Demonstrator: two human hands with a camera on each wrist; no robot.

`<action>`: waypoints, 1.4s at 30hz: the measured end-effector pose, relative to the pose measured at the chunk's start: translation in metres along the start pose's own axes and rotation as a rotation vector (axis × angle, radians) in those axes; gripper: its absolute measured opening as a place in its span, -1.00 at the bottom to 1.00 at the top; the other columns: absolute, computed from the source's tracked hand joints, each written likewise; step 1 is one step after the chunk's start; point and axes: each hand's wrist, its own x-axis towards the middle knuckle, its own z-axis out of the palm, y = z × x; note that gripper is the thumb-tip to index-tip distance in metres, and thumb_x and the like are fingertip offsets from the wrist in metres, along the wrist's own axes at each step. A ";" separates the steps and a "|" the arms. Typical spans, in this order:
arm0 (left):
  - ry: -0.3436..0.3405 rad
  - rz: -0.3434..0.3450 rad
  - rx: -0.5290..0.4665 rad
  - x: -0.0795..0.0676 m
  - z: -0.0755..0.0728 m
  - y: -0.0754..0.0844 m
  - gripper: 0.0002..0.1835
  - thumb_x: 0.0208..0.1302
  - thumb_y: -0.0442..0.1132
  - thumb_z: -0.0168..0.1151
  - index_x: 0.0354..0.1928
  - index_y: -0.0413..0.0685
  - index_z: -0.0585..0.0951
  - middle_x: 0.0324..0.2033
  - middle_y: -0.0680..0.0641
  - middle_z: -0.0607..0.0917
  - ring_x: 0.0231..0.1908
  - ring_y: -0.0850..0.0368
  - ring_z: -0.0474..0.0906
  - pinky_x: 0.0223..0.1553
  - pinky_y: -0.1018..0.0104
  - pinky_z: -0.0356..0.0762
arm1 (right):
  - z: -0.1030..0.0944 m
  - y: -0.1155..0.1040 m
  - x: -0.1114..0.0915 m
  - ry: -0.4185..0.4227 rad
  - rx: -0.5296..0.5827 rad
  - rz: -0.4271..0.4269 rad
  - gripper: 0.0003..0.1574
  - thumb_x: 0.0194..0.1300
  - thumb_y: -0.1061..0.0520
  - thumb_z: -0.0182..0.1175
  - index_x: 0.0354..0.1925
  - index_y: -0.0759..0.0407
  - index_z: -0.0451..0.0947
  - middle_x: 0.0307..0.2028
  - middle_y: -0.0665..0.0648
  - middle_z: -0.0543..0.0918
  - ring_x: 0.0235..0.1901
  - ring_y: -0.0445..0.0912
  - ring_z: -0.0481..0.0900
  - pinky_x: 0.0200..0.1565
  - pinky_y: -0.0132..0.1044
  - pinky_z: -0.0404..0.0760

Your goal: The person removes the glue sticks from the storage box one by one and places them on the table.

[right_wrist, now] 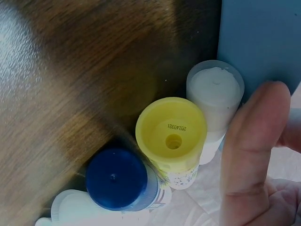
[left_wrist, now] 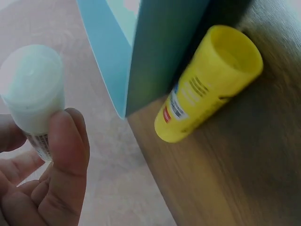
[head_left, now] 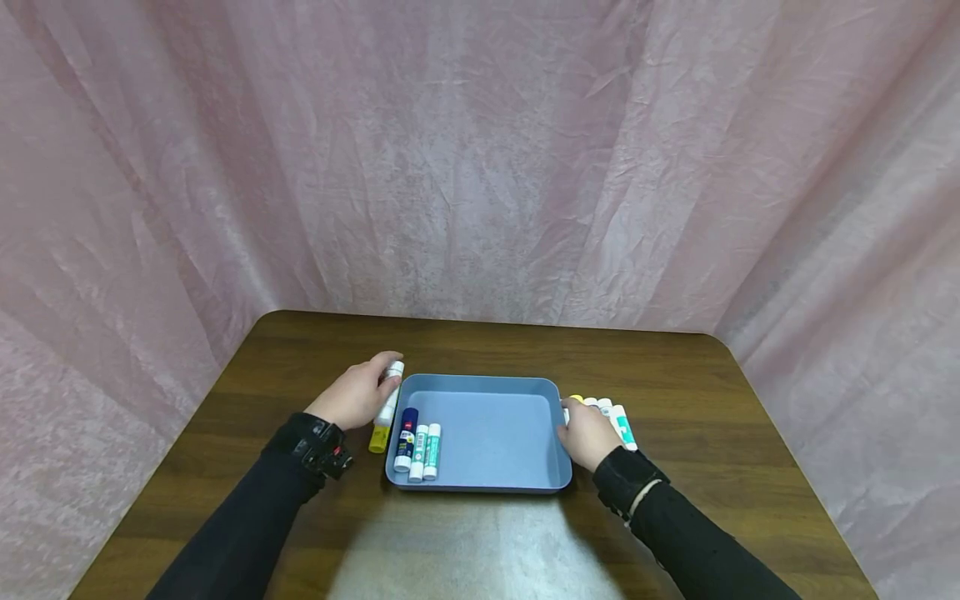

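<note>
In the head view, my left hand (head_left: 355, 395) is at the left rim of the blue tray (head_left: 487, 433). It pinches a white glue stick (left_wrist: 35, 89) between thumb and fingers, above a yellow glue stick (left_wrist: 207, 84) that lies on the table against the tray. My right hand (head_left: 590, 433) is at the tray's right side. Its extended thumb (right_wrist: 254, 146) lies along a glue stick with a translucent white end (right_wrist: 215, 89), its tip at the tray wall. Beside that stick lie one with a yellow end (right_wrist: 171, 136) and one with a blue end (right_wrist: 116, 179).
Inside the tray's left part lie a dark blue glue stick (head_left: 406, 437) and two white-and-green glue sticks (head_left: 432, 450). More white-capped glue sticks (head_left: 622, 425) lie right of my right hand. The wooden table (head_left: 480, 350) ends at a pink curtain (head_left: 480, 167).
</note>
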 end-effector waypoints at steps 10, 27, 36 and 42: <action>-0.048 -0.118 -0.007 0.001 -0.002 -0.015 -0.46 0.60 -0.08 -0.02 0.43 -0.19 0.19 0.01 -0.31 0.65 -0.18 0.00 0.63 -0.17 0.13 0.66 | 0.001 0.001 0.001 0.002 -0.008 -0.003 -0.43 0.35 0.22 0.27 0.26 0.43 0.48 -0.41 0.16 0.69 -0.49 -0.08 0.56 -0.41 -0.26 0.54; -0.122 -0.252 0.038 0.010 0.012 -0.040 -0.49 0.59 -0.07 -0.02 0.39 -0.20 0.25 0.09 -0.35 0.62 -0.09 -0.07 0.62 -0.09 0.00 0.62 | -0.001 0.001 0.001 -0.009 -0.016 0.011 -0.42 0.36 0.21 0.28 0.27 0.42 0.47 -0.37 0.18 0.71 -0.45 -0.06 0.58 -0.36 -0.22 0.59; -0.160 -0.271 0.059 0.014 0.018 -0.045 -0.46 0.58 -0.07 0.00 0.41 -0.21 0.24 0.13 -0.35 0.60 -0.08 -0.07 0.61 -0.02 -0.05 0.60 | -0.001 0.001 0.001 0.001 -0.017 0.000 -0.44 0.35 0.22 0.28 0.25 0.42 0.49 -0.34 0.20 0.73 -0.45 -0.07 0.57 -0.36 -0.22 0.57; -0.176 -0.278 0.058 0.015 0.021 -0.048 -0.47 0.58 -0.07 0.01 0.41 -0.20 0.24 0.12 -0.33 0.61 -0.09 -0.05 0.60 -0.02 -0.02 0.59 | -0.002 0.001 0.002 -0.007 -0.012 0.003 -0.43 0.35 0.22 0.28 0.26 0.42 0.48 -0.37 0.19 0.72 -0.46 -0.06 0.57 -0.38 -0.23 0.57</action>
